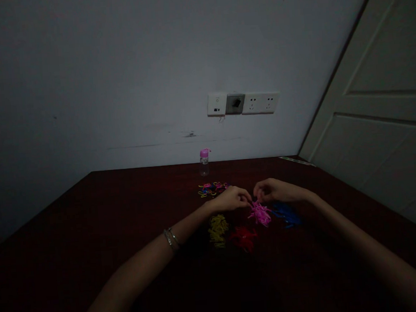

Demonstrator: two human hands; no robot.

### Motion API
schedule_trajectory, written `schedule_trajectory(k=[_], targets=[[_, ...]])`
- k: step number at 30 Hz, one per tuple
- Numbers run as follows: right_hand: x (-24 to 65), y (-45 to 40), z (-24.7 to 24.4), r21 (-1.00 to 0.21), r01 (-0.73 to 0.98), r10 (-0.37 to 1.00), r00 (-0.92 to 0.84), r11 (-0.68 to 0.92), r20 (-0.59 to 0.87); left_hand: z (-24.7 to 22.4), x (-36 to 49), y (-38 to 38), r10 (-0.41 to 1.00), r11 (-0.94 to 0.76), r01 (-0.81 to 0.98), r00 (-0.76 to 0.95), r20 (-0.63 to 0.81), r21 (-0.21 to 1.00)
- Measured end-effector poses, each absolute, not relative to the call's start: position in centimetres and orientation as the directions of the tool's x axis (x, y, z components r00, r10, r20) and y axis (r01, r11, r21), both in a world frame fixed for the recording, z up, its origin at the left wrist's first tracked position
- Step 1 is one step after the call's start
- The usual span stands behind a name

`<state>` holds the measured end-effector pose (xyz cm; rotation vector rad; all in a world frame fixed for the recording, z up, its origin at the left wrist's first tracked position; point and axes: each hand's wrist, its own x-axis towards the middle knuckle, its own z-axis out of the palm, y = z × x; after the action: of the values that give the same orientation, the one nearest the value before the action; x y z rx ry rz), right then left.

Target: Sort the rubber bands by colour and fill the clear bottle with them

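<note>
My left hand (233, 198) reaches in over the table with its fingers curled and closed at the far edge of a pink pile of rubber bands (261, 214). From the other side, my right hand (276, 190) bends its thumb and fingers together just above the same pile. Both sets of fingertips are close to pink strands; what they pinch is too small and dark to make out. Right of the pink pile lies a blue pile (286, 214), partly under my right hand's shadow. A red pile (244, 239) and a yellow pile (219, 230) are nearer to me.
Behind my left hand is a mixed-colour heap of looped bands (210, 189). A clear bottle with a pink lid (204, 162) stands farther back on the dark red table (142, 194). Wall sockets (259, 103) are above it, and a pale door (378, 101) is at the right.
</note>
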<state>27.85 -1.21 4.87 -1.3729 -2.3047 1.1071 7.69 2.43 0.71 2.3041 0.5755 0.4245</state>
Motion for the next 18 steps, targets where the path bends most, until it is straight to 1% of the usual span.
schedule_trajectory(k=[3,5,7,9,11,13,16,18], targets=[[28.2,-1.5,4.6,-0.686,0.677,0.815,-0.539,0.268,-0.213,0.5,8.3,1.9,0.504,-0.624,0.273,0.857,0.11,0.733],[28.2,-1.4,4.5,-0.666,0.692,0.815,-0.537,0.278,-0.219,0.4,8.2,2.0,0.513,-0.595,0.27,0.852,0.1,0.757],[28.2,-1.2,4.5,-0.644,0.705,0.832,-0.522,0.296,-0.189,0.4,7.6,2.7,0.553,-0.563,0.276,0.826,0.108,0.779],[28.0,-0.8,4.4,-0.618,0.716,0.854,-0.503,0.325,-0.133,0.5,6.5,3.9,0.627,-0.545,0.294,0.765,0.149,0.785],[27.6,-0.1,4.2,-0.593,0.717,0.867,-0.494,0.367,-0.061,0.7,5.0,5.4,0.701,-0.548,0.325,0.681,0.212,0.771],[26.9,0.8,3.8,-0.564,0.713,0.867,-0.498,0.416,0.011,1.1,3.1,6.8,0.746,-0.557,0.375,0.618,0.249,0.741],[25.6,2.2,2.9,-0.52,0.72,0.862,-0.502,0.461,0.07,1.5,0.3,8.3,0.794,-0.549,0.487,0.557,0.243,0.679],[24.8,3.0,2.3,-0.504,0.733,0.864,-0.502,0.456,0.051,1.5,-1.2,8.7,0.806,-0.534,0.535,0.555,0.204,0.655]])
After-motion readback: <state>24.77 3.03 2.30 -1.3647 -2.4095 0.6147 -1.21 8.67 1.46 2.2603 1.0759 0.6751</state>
